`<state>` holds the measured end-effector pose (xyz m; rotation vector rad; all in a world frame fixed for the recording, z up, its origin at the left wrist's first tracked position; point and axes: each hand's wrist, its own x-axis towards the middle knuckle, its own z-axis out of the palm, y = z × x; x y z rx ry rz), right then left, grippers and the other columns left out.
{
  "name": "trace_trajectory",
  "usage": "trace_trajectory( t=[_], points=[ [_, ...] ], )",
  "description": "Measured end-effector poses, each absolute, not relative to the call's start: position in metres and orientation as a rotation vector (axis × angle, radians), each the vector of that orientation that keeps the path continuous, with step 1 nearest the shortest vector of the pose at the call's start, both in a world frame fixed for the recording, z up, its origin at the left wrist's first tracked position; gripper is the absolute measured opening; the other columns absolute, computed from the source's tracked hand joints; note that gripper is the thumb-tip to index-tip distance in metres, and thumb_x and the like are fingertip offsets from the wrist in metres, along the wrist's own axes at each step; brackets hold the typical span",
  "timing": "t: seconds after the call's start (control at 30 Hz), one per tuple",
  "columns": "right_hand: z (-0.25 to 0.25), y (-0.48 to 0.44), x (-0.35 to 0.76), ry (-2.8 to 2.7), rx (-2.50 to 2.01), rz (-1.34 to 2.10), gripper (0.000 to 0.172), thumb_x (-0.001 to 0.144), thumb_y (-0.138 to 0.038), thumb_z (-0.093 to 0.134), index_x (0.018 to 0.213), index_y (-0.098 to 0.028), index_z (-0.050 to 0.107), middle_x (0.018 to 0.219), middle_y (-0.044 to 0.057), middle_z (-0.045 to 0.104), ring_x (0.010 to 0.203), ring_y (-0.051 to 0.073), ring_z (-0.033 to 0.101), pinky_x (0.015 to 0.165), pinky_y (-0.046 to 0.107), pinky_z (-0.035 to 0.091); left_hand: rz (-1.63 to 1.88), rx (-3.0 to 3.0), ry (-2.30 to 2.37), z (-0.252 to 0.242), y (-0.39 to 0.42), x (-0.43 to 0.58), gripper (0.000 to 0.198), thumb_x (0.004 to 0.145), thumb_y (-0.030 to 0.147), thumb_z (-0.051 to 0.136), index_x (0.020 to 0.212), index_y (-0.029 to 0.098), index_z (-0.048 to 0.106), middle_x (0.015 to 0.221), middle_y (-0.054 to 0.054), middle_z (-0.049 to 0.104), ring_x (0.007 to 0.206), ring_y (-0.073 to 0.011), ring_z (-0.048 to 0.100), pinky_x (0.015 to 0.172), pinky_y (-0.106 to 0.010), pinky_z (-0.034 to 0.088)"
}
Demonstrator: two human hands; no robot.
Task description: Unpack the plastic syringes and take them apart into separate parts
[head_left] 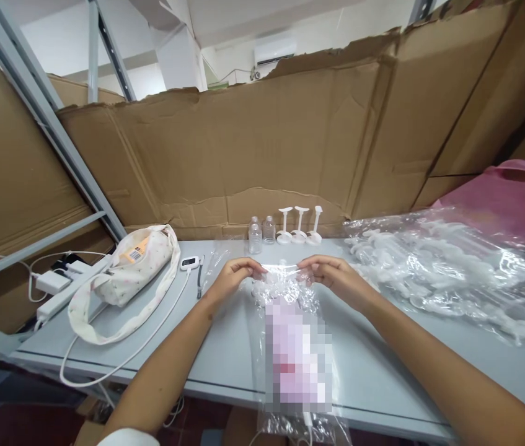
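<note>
My left hand (pixel 234 277) and my right hand (pixel 334 279) each pinch one side of the top edge of a clear plastic bag (pixel 285 291) that lies on the grey table (pixel 225 347) and hangs over its front edge. The bag's contents are blurred out; they look pink and white. Both hands have their fingers closed on the bag's mouth strip, a hand's width apart.
A cream pouch (pixel 134 266) with a strap lies at left beside white chargers and cables (pixel 52 282). Two small bottles (pixel 261 232) and three white stands (pixel 299 226) stand at the back. A large clear bag of white parts (pixel 448 272) fills the right. Cardboard walls surround the table.
</note>
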<state>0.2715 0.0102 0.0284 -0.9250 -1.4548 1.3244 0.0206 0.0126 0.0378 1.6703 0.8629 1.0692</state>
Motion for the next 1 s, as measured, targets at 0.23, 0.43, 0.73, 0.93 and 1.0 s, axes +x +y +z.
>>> trace_trajectory(
  t=[0.23, 0.43, 0.73, 0.93, 1.0],
  points=[
    [0.030, 0.004, 0.266, -1.528, -1.017, 1.148, 0.032, 0.072, -0.043, 0.070, 0.090, -0.017, 0.069, 0.072, 0.003, 0.067, 0.065, 0.014, 0.057, 0.072, 0.035, 0.048, 1.101, 1.630, 0.924, 0.031, 0.009, 0.027, 0.021, 0.076, 0.030, 0.068, 0.086, 0.015, 0.058, 0.084, -0.003, 0.063, 0.072, -0.0126, 0.061, 0.073, -0.027, 0.047],
    [0.027, 0.007, 0.268, -1.595, -0.968, 1.092, 0.033, 0.072, -0.041, 0.070, 0.096, -0.018, 0.069, 0.088, 0.006, 0.070, 0.069, 0.015, 0.060, 0.072, 0.036, 0.050, 1.118, 1.564, 0.944, 0.030, 0.010, 0.028, 0.024, 0.077, 0.025, 0.065, 0.095, 0.016, 0.050, 0.088, -0.002, 0.061, 0.068, -0.0092, 0.062, 0.073, -0.026, 0.048],
    [0.029, -0.002, 0.263, -1.775, -1.054, 0.954, 0.029, 0.079, -0.034, 0.059, 0.103, -0.020, 0.069, 0.095, 0.007, 0.071, 0.065, 0.015, 0.061, 0.068, 0.036, 0.053, 1.079, 2.149, 1.163, 0.041, 0.001, 0.028, 0.049, 0.076, 0.020, 0.063, 0.123, 0.023, 0.051, 0.129, -0.010, 0.053, 0.112, -0.0222, 0.053, 0.093, -0.038, 0.043],
    [0.029, -0.023, 0.246, -2.007, -0.852, 0.829, 0.026, 0.083, -0.019, 0.049, 0.099, -0.024, 0.068, 0.096, 0.004, 0.069, 0.078, 0.016, 0.062, 0.070, 0.033, 0.050, 0.602, 2.279, 1.084, 0.054, -0.013, 0.033, 0.025, 0.076, 0.034, 0.065, 0.098, 0.020, 0.066, 0.092, -0.003, 0.069, 0.088, -0.0190, 0.061, 0.085, -0.034, 0.046],
    [0.028, -0.027, 0.243, -2.056, -0.815, 0.815, 0.027, 0.084, -0.017, 0.048, 0.103, -0.025, 0.066, 0.096, 0.004, 0.067, 0.077, 0.015, 0.062, 0.071, 0.032, 0.049, 0.515, 2.212, 1.060, 0.052, -0.013, 0.034, 0.015, 0.078, 0.031, 0.060, 0.083, 0.018, 0.067, 0.082, -0.002, 0.068, 0.078, -0.0161, 0.061, 0.076, -0.029, 0.047]
  ],
)
